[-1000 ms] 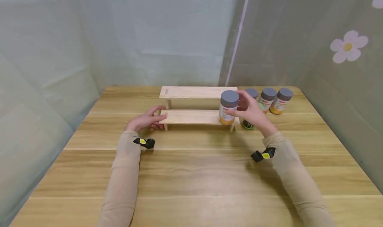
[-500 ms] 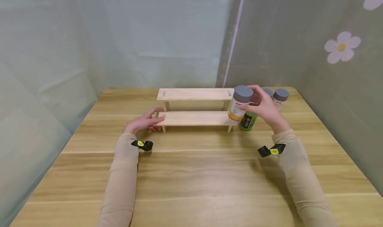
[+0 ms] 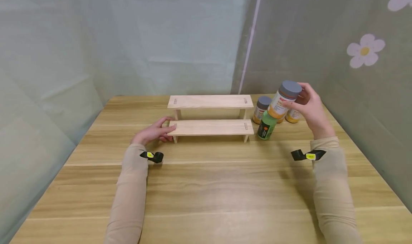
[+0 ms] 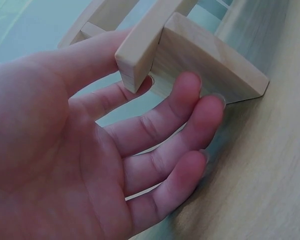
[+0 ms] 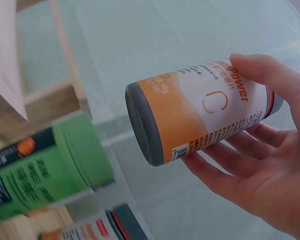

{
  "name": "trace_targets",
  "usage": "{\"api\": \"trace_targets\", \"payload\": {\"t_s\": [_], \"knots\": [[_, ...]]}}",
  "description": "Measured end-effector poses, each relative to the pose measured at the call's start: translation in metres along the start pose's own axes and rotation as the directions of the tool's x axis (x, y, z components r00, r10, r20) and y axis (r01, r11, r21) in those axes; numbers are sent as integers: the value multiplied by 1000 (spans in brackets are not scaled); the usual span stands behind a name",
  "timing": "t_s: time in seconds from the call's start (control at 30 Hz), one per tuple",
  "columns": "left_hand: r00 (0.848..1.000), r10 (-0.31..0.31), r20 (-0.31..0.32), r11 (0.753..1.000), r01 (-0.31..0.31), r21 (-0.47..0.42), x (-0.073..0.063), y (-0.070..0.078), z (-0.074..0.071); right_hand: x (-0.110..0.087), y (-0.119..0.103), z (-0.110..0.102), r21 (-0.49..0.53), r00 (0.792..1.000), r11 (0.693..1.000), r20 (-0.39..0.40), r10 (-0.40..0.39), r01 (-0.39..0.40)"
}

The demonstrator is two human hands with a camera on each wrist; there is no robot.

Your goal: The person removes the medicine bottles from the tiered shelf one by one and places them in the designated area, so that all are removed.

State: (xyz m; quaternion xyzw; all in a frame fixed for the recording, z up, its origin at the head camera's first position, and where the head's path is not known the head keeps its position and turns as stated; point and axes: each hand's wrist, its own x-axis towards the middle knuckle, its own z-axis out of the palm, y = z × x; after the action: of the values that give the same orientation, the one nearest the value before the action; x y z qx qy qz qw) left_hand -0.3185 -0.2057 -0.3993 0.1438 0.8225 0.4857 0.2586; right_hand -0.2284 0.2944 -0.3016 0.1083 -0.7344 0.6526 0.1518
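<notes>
My left hand (image 3: 152, 132) holds the left end of a two-tier wooden shelf rack (image 3: 210, 127), thumb on top of the lower board. In the left wrist view the other fingers curl below the board end (image 4: 140, 52), near its leg. On the right, my right hand (image 3: 313, 111) grips a supplement bottle (image 3: 278, 104) with a grey lid and white-and-orange label, thumb on one side and fingers on the other. That bottle (image 5: 200, 107) is tilted and raised above the table, its base showing in the right wrist view. Beneath it stands a green bottle (image 3: 266, 126) with a black label.
Similar grey-lidded bottles stand behind the green one: one bottle (image 3: 259, 111) beside the rack and another bottle (image 3: 293, 115) farther right, partly hidden. Everything stands on a wood-grain table (image 3: 206, 187). A pale curtain (image 3: 180, 40) hangs behind the table's back edge.
My right hand has carried the supplement bottle rightward and up, away from the lower shelf, tilting it and uncovering the green bottle. My left hand has kept its hold on the rack.
</notes>
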Motion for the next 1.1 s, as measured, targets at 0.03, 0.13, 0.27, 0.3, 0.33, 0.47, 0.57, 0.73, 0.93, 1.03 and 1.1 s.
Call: {"api": "trace_targets", "payload": {"t_s": [0.03, 0.13, 0.27, 0.3, 0.33, 0.47, 0.57, 0.73, 0.93, 1.03, 1.1], "knots": [[1000, 1, 1, 1000, -1, 1, 0, 0, 0, 0, 0, -3, 7, 1000, 1000, -19, 4, -3], [1000, 0, 2, 1000, 0, -6, 1, 0, 0, 0, 0, -14, 44, 998, 999, -57, 20, -18], [1000, 3, 2, 1000, -3, -19, 2, 0, -1, 0, 3, -26, 89, 995, 996, -88, 39, -31], [1000, 3, 1, 1000, -3, -18, 2, 0, -2, 1, 5, -29, 94, 994, 995, -96, 44, -35], [1000, 4, 2, 1000, -4, -17, 2, 0, -2, 1, 7, -31, 96, 994, 995, -101, 50, -40], [1000, 1, 3, 1000, -1, -14, 3, -1, -2, 1, 14, -40, 75, 993, 995, -98, 72, -64], [1000, -2, 4, 1000, 2, -12, 3, -2, -2, 1, 20, -46, 67, 994, 995, -68, 83, -78], [1000, -11, 0, 1000, 11, 1, 2, -1, -1, 3, 33, -52, 60, 995, 994, -16, 95, -94], [1000, -9, 1, 1000, 9, 2, 1, 0, 0, 4, 48, -56, -3, 988, 988, 13, 154, -154], [1000, -10, 1, 1000, 10, -3, 1, 0, -1, 4, 55, -59, -57, 983, 983, 52, 178, -175], [1000, -11, 2, 1000, 11, -5, 1, 1, -1, 4, 60, -61, -98, 980, 980, 82, 183, -175]]}}
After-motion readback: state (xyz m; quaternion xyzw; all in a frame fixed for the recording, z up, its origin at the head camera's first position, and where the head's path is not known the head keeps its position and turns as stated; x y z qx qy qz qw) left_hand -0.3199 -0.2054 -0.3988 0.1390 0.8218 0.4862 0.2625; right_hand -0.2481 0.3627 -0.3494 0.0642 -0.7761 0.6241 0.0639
